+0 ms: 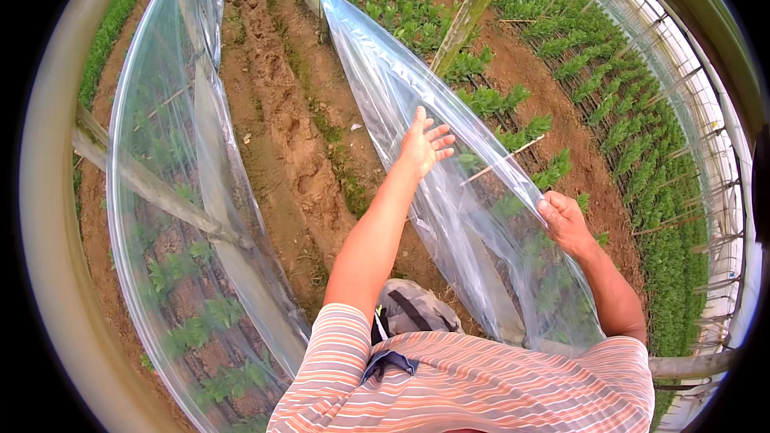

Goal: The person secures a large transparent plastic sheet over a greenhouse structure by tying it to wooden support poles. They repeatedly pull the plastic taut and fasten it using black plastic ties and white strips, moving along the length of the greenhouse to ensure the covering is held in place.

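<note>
Clear plastic film (385,72) runs in a long gathered strip from the upper middle down to the right, in front of the person. My right hand (564,219) is closed on the film's upper edge at the right. My left hand (424,143) reaches forward with its fingers apart, over or against the film; whether it touches cannot be told, and it grips nothing. At the left, a second clear plastic sheet (162,204) hangs in a broad curve, with poles and plants showing through it.
A mossy wooden post (475,12) leans at the upper right. Rows of green plants (601,108) grow in brown soil on both sides. A muddy furrow (289,108) runs between the two sheets. A thin stick (505,159) lies near the right-hand film. A pole (156,189) crosses the left.
</note>
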Demonstrator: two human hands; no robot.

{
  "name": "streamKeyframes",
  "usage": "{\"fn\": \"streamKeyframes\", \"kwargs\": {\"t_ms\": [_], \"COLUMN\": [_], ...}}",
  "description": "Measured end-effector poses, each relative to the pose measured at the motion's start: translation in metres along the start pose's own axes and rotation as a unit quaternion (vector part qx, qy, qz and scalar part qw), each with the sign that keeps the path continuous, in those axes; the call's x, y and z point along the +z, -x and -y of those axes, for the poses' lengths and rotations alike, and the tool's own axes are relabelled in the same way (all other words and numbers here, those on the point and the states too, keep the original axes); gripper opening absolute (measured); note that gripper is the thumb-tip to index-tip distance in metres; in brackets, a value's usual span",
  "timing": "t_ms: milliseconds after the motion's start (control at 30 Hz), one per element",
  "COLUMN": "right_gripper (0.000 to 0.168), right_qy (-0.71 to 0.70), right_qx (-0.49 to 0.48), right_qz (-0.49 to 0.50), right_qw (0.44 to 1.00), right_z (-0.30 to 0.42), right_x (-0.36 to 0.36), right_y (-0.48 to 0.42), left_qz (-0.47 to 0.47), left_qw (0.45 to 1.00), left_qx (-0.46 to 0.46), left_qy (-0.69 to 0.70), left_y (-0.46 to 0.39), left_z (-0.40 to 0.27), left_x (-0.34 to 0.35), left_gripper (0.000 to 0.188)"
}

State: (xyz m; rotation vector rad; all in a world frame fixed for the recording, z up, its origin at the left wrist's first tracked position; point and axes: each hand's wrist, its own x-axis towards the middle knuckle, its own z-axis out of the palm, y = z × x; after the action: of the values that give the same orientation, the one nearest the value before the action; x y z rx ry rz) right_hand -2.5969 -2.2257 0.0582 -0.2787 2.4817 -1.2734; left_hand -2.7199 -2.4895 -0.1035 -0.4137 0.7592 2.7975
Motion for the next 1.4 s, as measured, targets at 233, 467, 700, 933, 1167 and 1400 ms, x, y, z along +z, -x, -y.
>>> {"fn": "streamKeyframes", "kwargs": {"t_ms": [233,467,700,933,1167,1400], "right_gripper": [0.029,0.028,0.041,0.01,0.013,0.02], "right_qy": [0.068,0.271,0.339,0.335,0.309,0.309], "right_qx": [-0.052,0.077,-0.111,-0.13,-0.035,-0.081], "right_qz": [-0.005,-0.085,-0.262,-0.33,-0.323,-0.322], "right_qw": [0.996,0.956,0.897,0.873,0.894,0.891], "right_z": [0.012,0.016,0.061,0.074,0.079,0.08], "right_x": [0.018,0.012,0.074,0.073,0.037,0.03], "right_y": [0.008,-0.023,-0.164,-0.311,-0.35,-0.371], "left_qz": [-0.109,-0.03,0.118,0.273,0.066,-0.165], "left_qw": [0.989,0.984,0.964,0.886,0.896,0.888], "left_qx": [0.09,0.118,0.086,0.07,-0.04,-0.073], "left_qy": [-0.04,-0.131,-0.221,-0.368,-0.438,-0.423], "left_y": [-0.056,-0.057,-0.097,-0.134,-0.191,-0.217], "left_z": [-0.055,-0.091,-0.11,-0.125,-0.209,-0.271], "left_x": [0.003,0.004,0.055,0.045,-0.083,-0.232], "left_gripper": [0.021,0.022,0.024,0.021,0.017,0.016]}}
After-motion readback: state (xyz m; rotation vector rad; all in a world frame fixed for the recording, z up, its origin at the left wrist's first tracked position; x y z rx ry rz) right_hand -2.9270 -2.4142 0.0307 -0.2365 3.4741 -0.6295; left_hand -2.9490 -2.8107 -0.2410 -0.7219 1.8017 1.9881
